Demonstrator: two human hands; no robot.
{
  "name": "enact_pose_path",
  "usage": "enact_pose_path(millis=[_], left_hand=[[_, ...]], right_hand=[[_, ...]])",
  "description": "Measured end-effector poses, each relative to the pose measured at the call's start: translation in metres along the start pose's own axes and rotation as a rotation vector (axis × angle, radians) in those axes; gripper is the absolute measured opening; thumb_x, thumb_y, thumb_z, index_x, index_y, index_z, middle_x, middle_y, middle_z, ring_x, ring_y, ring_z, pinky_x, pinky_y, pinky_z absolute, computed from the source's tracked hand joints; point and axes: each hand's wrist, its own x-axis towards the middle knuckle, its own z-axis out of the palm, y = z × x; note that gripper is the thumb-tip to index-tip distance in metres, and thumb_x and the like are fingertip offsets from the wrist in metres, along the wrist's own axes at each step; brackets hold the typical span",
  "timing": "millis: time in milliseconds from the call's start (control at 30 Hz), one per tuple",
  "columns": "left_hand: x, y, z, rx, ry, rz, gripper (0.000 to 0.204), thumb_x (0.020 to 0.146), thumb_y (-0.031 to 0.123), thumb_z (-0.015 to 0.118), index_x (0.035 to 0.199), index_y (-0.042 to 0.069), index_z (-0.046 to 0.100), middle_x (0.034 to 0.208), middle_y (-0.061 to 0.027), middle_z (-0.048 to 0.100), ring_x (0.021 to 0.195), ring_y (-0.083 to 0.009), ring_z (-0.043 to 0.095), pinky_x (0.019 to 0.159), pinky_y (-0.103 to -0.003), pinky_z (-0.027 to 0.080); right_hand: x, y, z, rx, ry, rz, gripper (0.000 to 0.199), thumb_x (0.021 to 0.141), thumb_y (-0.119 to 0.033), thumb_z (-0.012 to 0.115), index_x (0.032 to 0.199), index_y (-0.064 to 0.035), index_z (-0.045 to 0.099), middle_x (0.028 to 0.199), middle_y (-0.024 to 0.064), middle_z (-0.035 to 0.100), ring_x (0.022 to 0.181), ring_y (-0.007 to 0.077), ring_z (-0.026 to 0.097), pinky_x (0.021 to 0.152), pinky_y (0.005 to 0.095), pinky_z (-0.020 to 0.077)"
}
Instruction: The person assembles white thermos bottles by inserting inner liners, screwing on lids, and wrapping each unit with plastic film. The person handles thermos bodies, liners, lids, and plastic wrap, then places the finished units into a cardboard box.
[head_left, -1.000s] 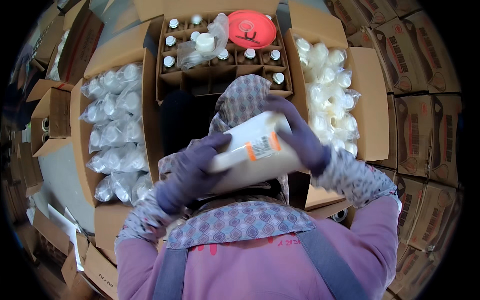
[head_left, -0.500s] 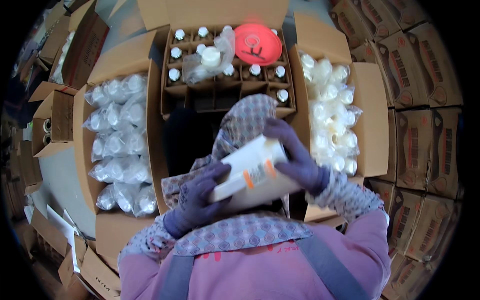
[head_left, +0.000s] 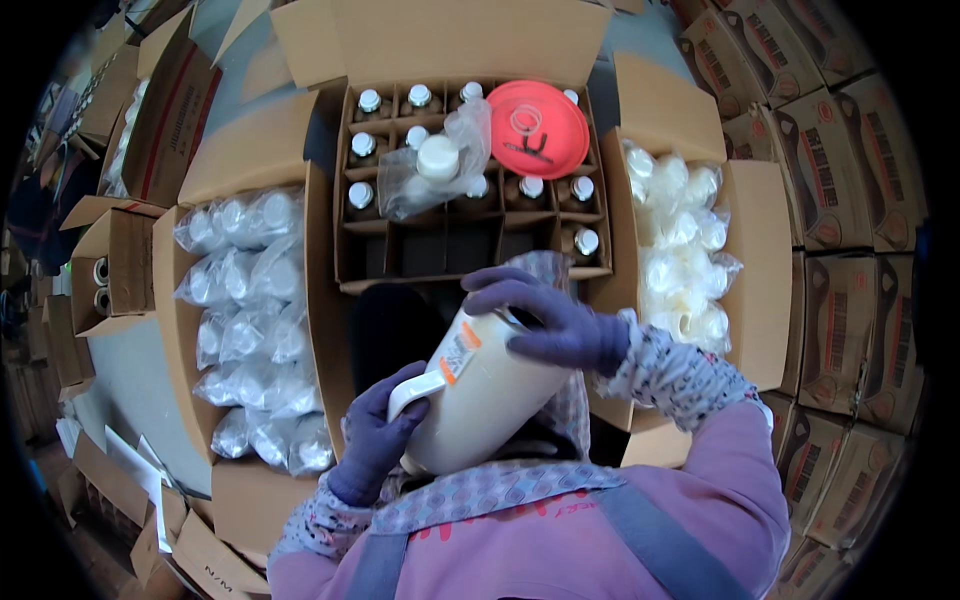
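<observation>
Cardboard boxes fill the whole place, stacked along the right side and lying open all around the person.

A big white jug (head_left: pixel 480 395) is held up close to the person's chest, tilted so its top points up and to the right. It has a white handle on its left side and a small label with an orange patch near that handle.

The left hand (head_left: pixel 375 440) wears a purple glove. Its fingers are curled shut around the jug's handle and lower side, gripping it from the left. The right hand (head_left: pixel 550 320) also wears a purple glove. It lies over the top end of the jug with the fingers bent and spread a little, pressing down on it. So both hands are closed on the same jug, one low on the left and one high on the right, with the jug between them.

Just past the jug is an open divided box (head_left: pixel 470 190) with cardboard walls making little squares. Many squares hold small bottles with white caps (head_left: pixel 362 145). The squares nearest the person look dark. A clear plastic bag (head_left: pixel 430 170) with a white cap inside lies on top of the bottles, and a round red lid (head_left: pixel 537 128) sits at the box's back right corner.

On the left, a long open box holds clear bagged bottles (head_left: pixel 250 320). On the right, another open box holds white bagged bottles (head_left: pixel 680 250).
</observation>
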Motion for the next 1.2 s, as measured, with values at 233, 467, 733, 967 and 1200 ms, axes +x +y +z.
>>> enact_pose_path(millis=[233, 467, 733, 967, 1200], left_hand=[[0.045, 0.019, -0.035, -0.285, -0.018, -0.197, 0.039, 0.083, 0.010, 0.064, 0.119, -0.004, 0.061, 0.118, -0.0104, 0.064, 0.108, -0.0166, 0.059, 0.096, -0.031, 0.045], [0.060, 0.015, -0.042, -0.351, 0.001, -0.201, 0.047, 0.081, 0.021, 0.066, 0.121, -0.003, 0.060, 0.108, -0.0064, 0.067, 0.094, -0.0116, 0.062, 0.085, -0.027, 0.048], [0.054, -0.025, -0.055, -0.494, -0.070, -0.064, 0.044, 0.080, 0.030, 0.068, 0.109, -0.002, 0.064, 0.098, -0.0046, 0.069, 0.087, -0.0115, 0.063, 0.078, -0.025, 0.050], [0.048, -0.025, -0.042, -0.537, -0.256, -0.076, 0.049, 0.071, 0.026, 0.072, 0.109, -0.004, 0.064, 0.096, -0.0070, 0.069, 0.086, -0.0136, 0.065, 0.081, -0.026, 0.051], [0.024, -0.024, -0.028, -0.522, -0.549, 0.013, 0.050, 0.068, 0.019, 0.072, 0.112, -0.005, 0.064, 0.102, -0.0102, 0.069, 0.091, -0.0147, 0.066, 0.086, -0.027, 0.051]], right_hand=[[0.119, 0.184, -0.176, -1.354, 0.154, 0.839, 0.029, 0.089, -0.028, 0.050, 0.114, -0.0188, 0.061, 0.109, 0.0100, 0.067, 0.105, 0.0273, 0.061, 0.088, 0.0445, 0.0434], [0.131, 0.262, -0.203, -1.700, -0.055, 0.905, 0.033, 0.088, -0.025, 0.048, 0.120, -0.0179, 0.052, 0.107, 0.0168, 0.066, 0.104, 0.0318, 0.062, 0.085, 0.0450, 0.0432], [0.048, 0.091, -0.172, 0.721, 0.551, 0.775, 0.017, 0.088, -0.020, 0.058, 0.101, -0.0089, 0.057, 0.082, 0.0029, 0.061, 0.071, 0.0194, 0.064, 0.060, 0.0392, 0.0548], [0.002, -0.102, -0.040, -0.649, -0.017, -0.800, 0.022, 0.082, -0.027, 0.068, 0.091, -0.0090, 0.060, 0.086, 0.0044, 0.055, 0.081, 0.0247, 0.058, 0.074, 0.0414, 0.0508], [-0.030, -0.132, 0.008, -0.738, -0.252, -0.998, 0.027, 0.083, -0.036, 0.069, 0.085, -0.0128, 0.055, 0.091, 0.0039, 0.054, 0.081, 0.0236, 0.058, 0.069, 0.0390, 0.0509]])
